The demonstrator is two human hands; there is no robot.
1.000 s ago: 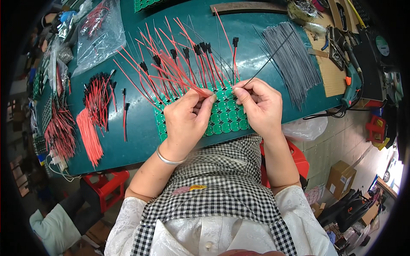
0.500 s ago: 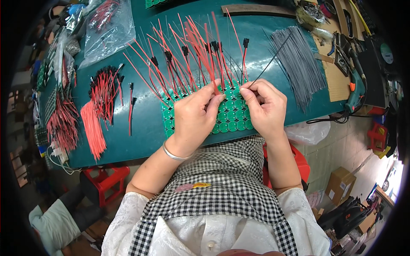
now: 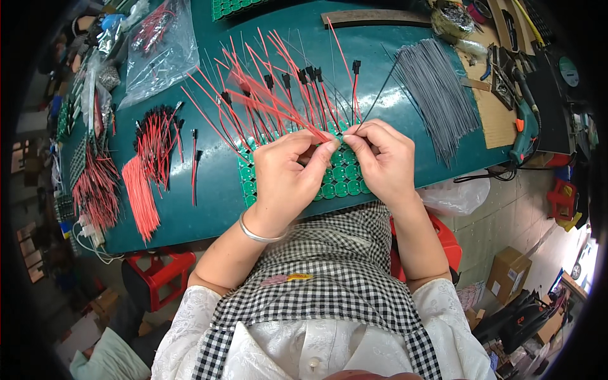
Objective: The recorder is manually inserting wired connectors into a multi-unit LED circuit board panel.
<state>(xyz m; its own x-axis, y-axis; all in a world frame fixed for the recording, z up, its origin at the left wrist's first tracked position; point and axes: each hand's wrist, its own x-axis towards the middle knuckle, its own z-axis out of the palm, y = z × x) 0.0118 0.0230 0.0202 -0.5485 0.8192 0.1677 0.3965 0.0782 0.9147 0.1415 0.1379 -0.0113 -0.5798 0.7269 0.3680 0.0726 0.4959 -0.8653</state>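
Left hand (image 3: 290, 171): grip pinched, thumb to forefinger, on a fanned bundle of thin red wires (image 3: 297, 119), its far ends blurred. Right hand (image 3: 385, 161): grip closed on a single thin dark wire (image 3: 380, 95), which slants up and away. Both hands sit over a green panel of small rounded circuit boards (image 3: 342, 172), lying on the dark green tabletop (image 3: 174, 218). Whether either wire end touches a board cannot be told. Red-and-black leads with black plugs (image 3: 356, 67) stand along the panel's far side; a pile of straight grey wires (image 3: 437, 95) lies to the right.
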